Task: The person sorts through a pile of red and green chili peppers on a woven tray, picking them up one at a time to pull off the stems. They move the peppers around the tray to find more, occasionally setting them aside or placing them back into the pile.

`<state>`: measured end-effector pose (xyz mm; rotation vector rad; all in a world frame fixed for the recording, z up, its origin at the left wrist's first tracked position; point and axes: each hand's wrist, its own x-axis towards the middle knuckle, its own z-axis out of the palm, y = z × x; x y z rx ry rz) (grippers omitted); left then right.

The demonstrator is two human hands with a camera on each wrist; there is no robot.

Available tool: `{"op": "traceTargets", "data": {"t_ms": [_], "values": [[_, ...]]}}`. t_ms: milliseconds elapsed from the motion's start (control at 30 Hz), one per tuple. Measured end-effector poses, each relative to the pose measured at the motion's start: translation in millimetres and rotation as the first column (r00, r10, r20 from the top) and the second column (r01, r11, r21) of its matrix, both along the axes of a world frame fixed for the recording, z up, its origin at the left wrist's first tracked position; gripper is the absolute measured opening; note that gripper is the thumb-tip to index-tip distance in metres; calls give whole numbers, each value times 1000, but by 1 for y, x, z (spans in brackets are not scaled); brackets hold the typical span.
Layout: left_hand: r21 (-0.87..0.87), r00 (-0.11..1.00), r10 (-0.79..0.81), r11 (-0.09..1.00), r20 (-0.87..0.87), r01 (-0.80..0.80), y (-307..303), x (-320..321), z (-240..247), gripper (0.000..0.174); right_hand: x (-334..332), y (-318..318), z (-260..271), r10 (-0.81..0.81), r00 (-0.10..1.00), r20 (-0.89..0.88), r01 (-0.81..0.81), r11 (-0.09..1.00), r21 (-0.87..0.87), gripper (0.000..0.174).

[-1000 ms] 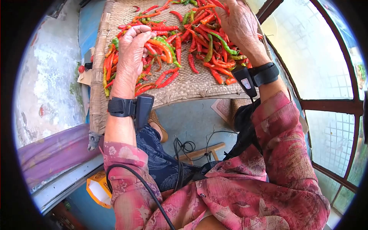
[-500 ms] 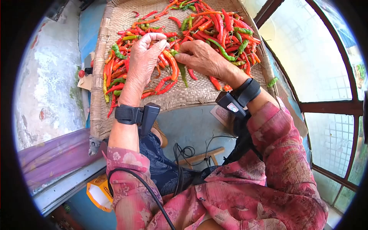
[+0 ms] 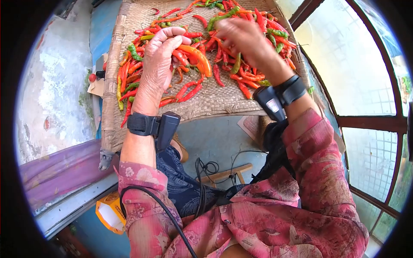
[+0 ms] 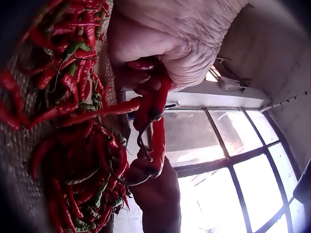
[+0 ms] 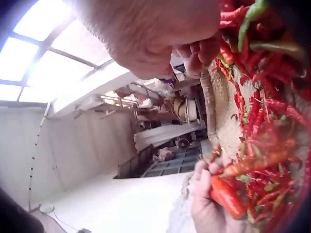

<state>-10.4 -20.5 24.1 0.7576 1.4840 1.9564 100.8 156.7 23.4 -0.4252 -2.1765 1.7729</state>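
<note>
In the head view the left hand (image 3: 158,60) grips several red and orange peppers (image 3: 198,59) above the woven tray (image 3: 211,102). The left wrist view has red peppers (image 4: 154,104) hanging from this hand (image 4: 170,36), stems visible. From the right wrist, the left hand (image 5: 206,206) shows below with a thick red pepper (image 5: 228,196). The right hand (image 3: 258,47), blurred, is over the pile at the right, its fingers loosely bent beside a green pepper (image 3: 223,16). No pepper can be made out in the right hand (image 5: 150,36) in its wrist view.
Loose red and green peppers (image 3: 129,79) lie along the tray's left side, with a larger heap at the right. Windows (image 3: 365,56) stand on the right and a pale wall (image 3: 56,86) on the left. Black cables (image 3: 206,165) and a wooden stool (image 3: 223,173) are below.
The right hand came in from the upper right to the left hand, touched a green pepper there, then moved back up and right. The left hand shifted slightly right, still gripping peppers.
</note>
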Motion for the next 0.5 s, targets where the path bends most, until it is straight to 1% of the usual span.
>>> {"op": "traceTargets", "data": {"t_ms": [67,133,167,200,267,300,333,400,433,467,500], "values": [[22,1000,-2,1000,28,1,4,1,1,13,0,-22,-6,159,983,-91,-146,981,128,33],[117,997,-45,992,64,38,7,2,2,13,-13,-34,-17,278,911,-303,-182,933,309,32],[134,995,-45,991,90,32,9,5,2,13,-7,-31,-20,314,934,-170,-254,919,301,27],[133,995,-44,991,91,32,8,4,2,13,-4,-33,-15,314,934,-170,-255,919,301,27],[95,994,-77,993,74,69,5,2,1,13,2,-35,-9,440,898,32,-440,890,122,24],[95,994,-78,993,75,70,5,3,2,13,5,-38,-7,438,898,30,-439,898,17,22],[100,994,-70,993,85,61,5,5,3,13,7,-40,-6,439,898,31,-439,898,17,22],[105,994,-56,993,94,46,4,5,3,13,8,-43,-4,380,924,43,-374,921,-106,22],[99,996,-43,994,79,36,4,4,1,13,7,-43,-7,383,923,43,-377,920,-106,22],[92,997,-33,995,64,27,4,3,0,13,3,-41,-12,385,922,-24,-381,919,103,21],[93,997,-32,995,64,26,4,2,-2,13,1,-40,-12,399,913,-89,-356,882,308,21]]}}
